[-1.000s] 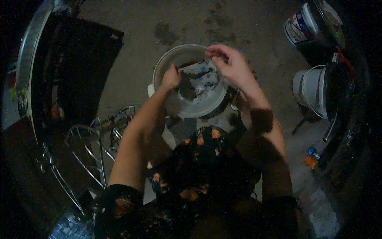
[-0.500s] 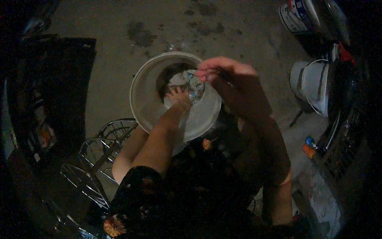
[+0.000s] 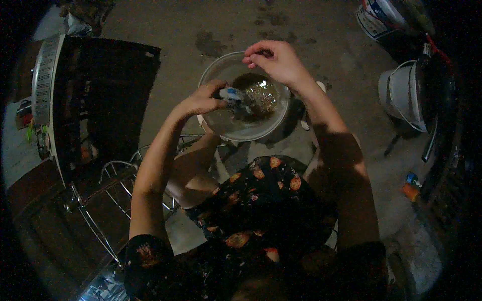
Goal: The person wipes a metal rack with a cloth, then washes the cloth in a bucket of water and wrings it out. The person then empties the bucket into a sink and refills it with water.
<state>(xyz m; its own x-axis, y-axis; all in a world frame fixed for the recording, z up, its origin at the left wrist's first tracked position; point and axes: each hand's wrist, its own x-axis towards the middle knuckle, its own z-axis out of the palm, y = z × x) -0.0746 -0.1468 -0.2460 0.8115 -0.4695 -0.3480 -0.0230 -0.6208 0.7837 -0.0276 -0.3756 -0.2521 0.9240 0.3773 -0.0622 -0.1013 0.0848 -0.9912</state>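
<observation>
Left hand [image 3: 200, 102]: gripped crumpled white-and-blue bundle [image 3: 231, 94].
Right hand [image 3: 276, 59]: half-curled, hold unclear.
Round whitish basin [image 3: 248, 132]: below grip.
Bundle step: seemingly wet handling; next likely needed steady hold.

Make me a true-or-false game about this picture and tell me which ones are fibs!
1. The left hand holds a blue-and-white bundle. True.
2. The right hand also grips that bundle. False: it is apart from it.
3. Shiny liquid lies in the round tub. True.
4. The sleeves are plain yellow. False: they are dark with an orange pattern.
5. A pale bucket is right of the tub. True.
</observation>
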